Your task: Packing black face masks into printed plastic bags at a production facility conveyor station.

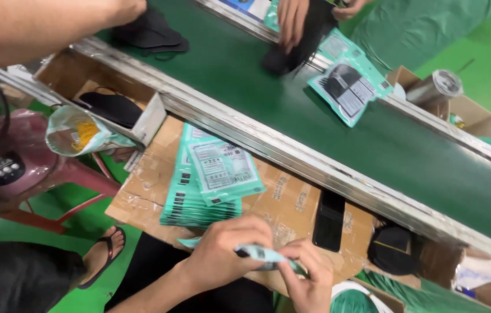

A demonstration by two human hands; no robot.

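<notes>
My left hand (222,249) and my right hand (309,278) are at the bottom centre, both pinching one teal and white flat packet (263,253) that looks folded or rolled between the fingers. Just beyond them a stack of the same teal packets (210,179) lies on a cardboard sheet (283,203). A black phone-like slab (329,220) rests on the cardboard to the right of the stack.
A dark green conveyor belt (373,139) with metal rails runs diagonally. Another person's hands (294,20) hold black items across the belt beside a teal packet (349,84). Another person's arm (37,23) reaches in top left. Cardboard boxes, a red stool and a fan stand left.
</notes>
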